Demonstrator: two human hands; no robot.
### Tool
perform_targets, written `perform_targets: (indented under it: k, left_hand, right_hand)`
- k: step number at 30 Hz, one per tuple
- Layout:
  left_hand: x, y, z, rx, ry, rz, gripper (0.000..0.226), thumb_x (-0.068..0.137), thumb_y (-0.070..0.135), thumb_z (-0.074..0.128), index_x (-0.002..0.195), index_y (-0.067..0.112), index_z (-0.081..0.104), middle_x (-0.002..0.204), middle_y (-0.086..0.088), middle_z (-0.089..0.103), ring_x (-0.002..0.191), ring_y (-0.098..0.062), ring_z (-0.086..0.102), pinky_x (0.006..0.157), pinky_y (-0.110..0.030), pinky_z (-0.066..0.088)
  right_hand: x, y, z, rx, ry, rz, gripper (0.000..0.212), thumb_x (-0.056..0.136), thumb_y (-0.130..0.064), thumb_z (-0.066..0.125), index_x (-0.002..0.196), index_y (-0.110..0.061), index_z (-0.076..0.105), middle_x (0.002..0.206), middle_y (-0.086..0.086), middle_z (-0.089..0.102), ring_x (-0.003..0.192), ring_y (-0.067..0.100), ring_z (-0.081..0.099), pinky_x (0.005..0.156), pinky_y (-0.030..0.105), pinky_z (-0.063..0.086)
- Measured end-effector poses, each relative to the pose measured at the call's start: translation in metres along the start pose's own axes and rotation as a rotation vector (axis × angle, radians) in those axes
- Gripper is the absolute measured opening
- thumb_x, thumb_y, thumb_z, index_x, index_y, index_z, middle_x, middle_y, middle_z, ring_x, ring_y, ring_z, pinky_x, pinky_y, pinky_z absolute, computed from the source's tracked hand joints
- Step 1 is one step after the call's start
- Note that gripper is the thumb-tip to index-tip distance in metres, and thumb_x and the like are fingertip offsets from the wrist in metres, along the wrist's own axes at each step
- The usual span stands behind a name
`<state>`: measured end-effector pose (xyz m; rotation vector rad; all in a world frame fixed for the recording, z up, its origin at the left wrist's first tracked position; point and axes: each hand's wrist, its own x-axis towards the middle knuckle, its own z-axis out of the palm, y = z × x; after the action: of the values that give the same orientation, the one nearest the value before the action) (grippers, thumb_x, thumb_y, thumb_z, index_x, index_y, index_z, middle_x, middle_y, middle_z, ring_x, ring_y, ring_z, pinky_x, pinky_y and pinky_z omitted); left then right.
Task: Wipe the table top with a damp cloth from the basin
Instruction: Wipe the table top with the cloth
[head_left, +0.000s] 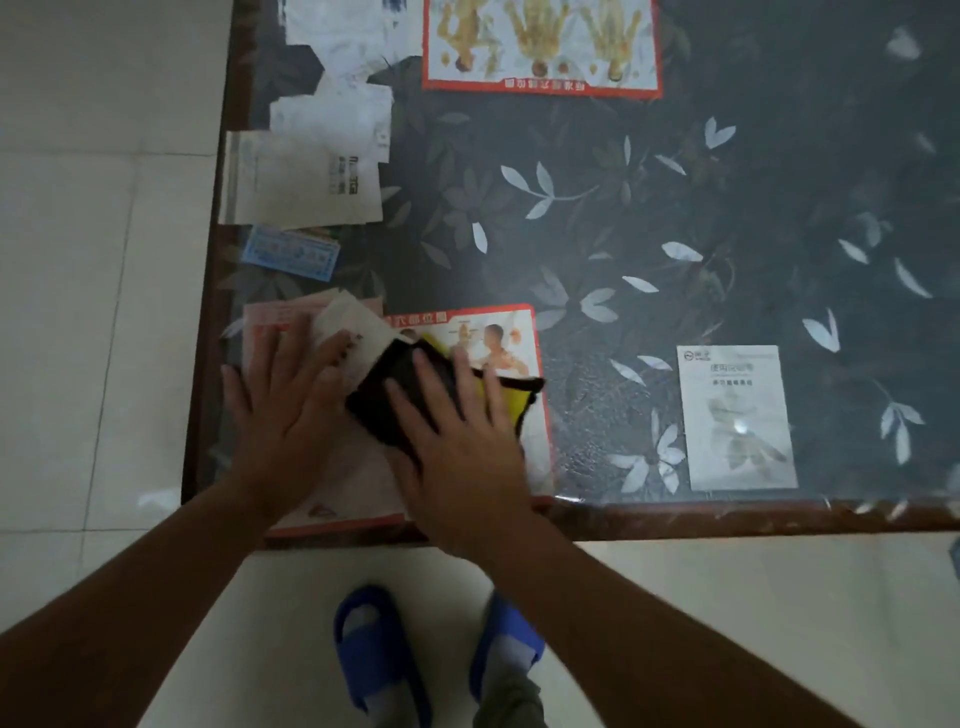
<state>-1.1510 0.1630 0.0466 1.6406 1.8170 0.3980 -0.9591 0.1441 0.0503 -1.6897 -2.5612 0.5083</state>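
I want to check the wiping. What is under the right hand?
Under the right hand lies a black and yellow cloth, flat on the table top. The cloth's middle is covered by the hand.

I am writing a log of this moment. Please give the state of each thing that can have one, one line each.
Cloth: folded, flat on the table, under the right hand.
Right hand: open, palm down on the cloth.
Left hand: open, flat on the table beside the cloth.
Table: glossy; papers lie flat, apparently under a clear cover.
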Motion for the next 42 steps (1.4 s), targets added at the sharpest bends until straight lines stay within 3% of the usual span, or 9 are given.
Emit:
perform_targets:
  k: [4,8,14,19,21,26,30,35,42]
  left_hand:
    - [0.009,-0.006,-0.012,-0.243,0.034,-0.076,0.056,0.097,0.061,0.028,0.146,0.037,0.037,0.155,0.0,0.038,0.146,-0.027,0.031,0.115,-0.067,0.019]
    - [0.011,0.015,-0.008,0.226,0.082,-0.049,0.061,0.09,0.061,0.026,0.14,0.028,0.038,0.152,-0.009,0.033,0.144,-0.036,0.027,0.114,-0.067,0.019]
    - [0.02,0.066,0.028,0.334,-0.039,-0.142,0.077,0.085,0.067,0.019,0.154,0.036,0.005,0.166,-0.006,-0.013,0.152,-0.03,-0.017,0.119,-0.059,-0.011]
    - [0.03,0.062,0.04,0.448,-0.099,-0.216,0.085,0.083,0.076,0.015,0.153,0.037,-0.015,0.16,-0.004,-0.033,0.148,-0.027,-0.03,0.115,-0.059,-0.019]
    - [0.032,0.063,0.037,0.434,-0.143,-0.226,0.085,0.082,0.077,0.014,0.15,0.039,-0.021,0.157,-0.001,-0.039,0.145,-0.025,-0.035,0.113,-0.057,-0.022]
    - [0.03,0.069,0.031,0.388,-0.181,-0.245,0.087,0.077,0.078,0.013,0.15,0.043,-0.019,0.157,0.003,-0.04,0.144,-0.021,-0.038,0.113,-0.056,-0.024]
    - [0.045,0.094,0.035,0.403,-0.073,-0.293,0.085,0.089,0.069,0.035,0.155,0.031,-0.004,0.163,-0.011,-0.02,0.15,-0.032,-0.022,0.118,-0.058,-0.013]
    - [0.089,0.127,0.066,0.45,-0.001,-0.097,0.09,0.081,0.074,0.029,0.156,0.033,0.002,0.165,-0.014,-0.01,0.152,-0.033,-0.014,0.119,-0.061,-0.007]
    - [0.1,0.139,0.073,0.463,-0.135,-0.221,0.103,0.068,0.081,0.016,0.153,0.033,-0.019,0.16,-0.013,-0.03,0.147,-0.033,-0.031,0.114,-0.062,-0.016]
  right_hand:
    - [0.021,-0.038,0.009,0.015,-0.027,-0.141,0.061,0.1,-0.049,0.036,0.156,-0.027,0.028,0.168,0.004,0.014,0.154,0.036,-0.003,0.121,0.058,0.002]
    - [-0.013,0.004,0.001,-0.001,-0.057,-0.179,0.057,0.099,-0.049,0.039,0.153,-0.031,0.034,0.167,0.0,0.019,0.155,0.032,0.001,0.123,0.055,0.002]
    - [-0.056,0.154,-0.035,-0.042,0.056,0.509,0.064,0.098,-0.056,0.025,0.157,-0.031,0.025,0.168,0.002,0.011,0.154,0.033,0.003,0.123,0.055,0.007]
    - [0.055,0.227,-0.076,0.08,0.14,0.817,0.068,0.098,-0.058,0.017,0.159,-0.031,0.013,0.169,0.003,-0.003,0.154,0.032,-0.007,0.123,0.052,-0.003]
    - [0.097,0.219,-0.079,0.034,0.122,0.713,0.066,0.099,-0.056,0.02,0.159,-0.03,0.013,0.169,0.005,-0.001,0.154,0.034,-0.007,0.123,0.054,-0.003]
    - [0.047,0.136,-0.049,-0.08,-0.035,-0.011,0.061,0.1,-0.056,0.025,0.157,-0.033,0.021,0.168,0.002,0.01,0.155,0.032,-0.002,0.123,0.056,-0.001]
    - [0.068,0.212,-0.071,-0.081,0.034,0.242,0.062,0.098,-0.058,0.021,0.157,-0.037,0.02,0.168,-0.002,0.007,0.155,0.031,-0.003,0.123,0.054,-0.004]
    - [0.147,0.302,-0.11,0.056,0.114,0.707,0.066,0.098,-0.059,0.019,0.158,-0.036,0.012,0.169,-0.001,-0.002,0.154,0.032,-0.01,0.122,0.055,-0.006]
    - [0.078,0.265,-0.086,-0.086,-0.009,0.003,0.064,0.097,-0.063,0.023,0.156,-0.037,0.024,0.168,-0.006,0.009,0.155,0.025,-0.004,0.124,0.052,-0.003]
